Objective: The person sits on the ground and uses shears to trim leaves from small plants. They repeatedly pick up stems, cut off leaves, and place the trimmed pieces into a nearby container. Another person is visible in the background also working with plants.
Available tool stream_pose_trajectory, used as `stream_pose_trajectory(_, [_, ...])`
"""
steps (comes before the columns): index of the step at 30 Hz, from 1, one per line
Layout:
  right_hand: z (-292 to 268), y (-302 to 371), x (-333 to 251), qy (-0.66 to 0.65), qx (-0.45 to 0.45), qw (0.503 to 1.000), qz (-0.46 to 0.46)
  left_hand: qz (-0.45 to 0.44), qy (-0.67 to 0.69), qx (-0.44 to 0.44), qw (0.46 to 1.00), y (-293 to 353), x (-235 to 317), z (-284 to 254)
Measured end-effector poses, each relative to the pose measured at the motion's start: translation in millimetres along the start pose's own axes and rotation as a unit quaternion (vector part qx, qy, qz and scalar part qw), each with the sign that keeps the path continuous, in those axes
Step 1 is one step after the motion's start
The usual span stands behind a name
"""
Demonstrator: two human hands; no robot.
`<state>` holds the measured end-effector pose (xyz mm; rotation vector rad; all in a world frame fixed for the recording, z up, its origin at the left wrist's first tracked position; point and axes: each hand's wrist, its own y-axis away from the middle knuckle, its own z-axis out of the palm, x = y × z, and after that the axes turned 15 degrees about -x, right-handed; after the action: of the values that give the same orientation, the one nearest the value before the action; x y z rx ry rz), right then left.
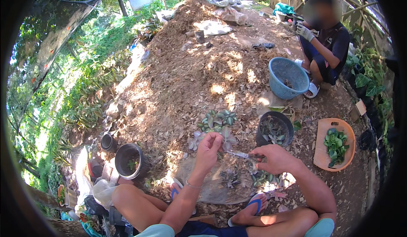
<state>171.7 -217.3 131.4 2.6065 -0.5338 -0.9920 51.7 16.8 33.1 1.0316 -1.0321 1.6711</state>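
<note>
Right fingers (260, 151) grip a blade (238, 154) near the black pot's rim (291, 133); left fingers (216, 141) pinched, contents unclear.

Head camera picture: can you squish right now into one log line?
left hand: pinched shut, contents unclear | right hand: holding slim silvery tool | ahead: leafy plants | ahead-right: black pot with leaves inside

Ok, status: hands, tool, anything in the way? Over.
Left hand pinched, contents unclear. Right hand holding knife-like tool. Nothing visibly blocking; black pot just beyond.
</note>
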Motion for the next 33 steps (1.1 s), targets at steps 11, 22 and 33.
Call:
stream_pose_trajectory(11, [36, -35, 23, -0.382, 0.207, 0.896, -0.089, -0.094, -0.127, -0.120, 0.980, 6, -20, 22])
stream_pose_trajectory(22, [58, -34, 42, -0.438, 0.168, 0.882, -0.045, -0.166, -0.397, -0.162, 0.888, 5, -22, -32])
stream_pose_trajectory(33, [77, -32, 58, -0.441, 0.177, 0.880, 0.012, -0.302, -0.464, 0.089, 0.828, 31, -6, -148])
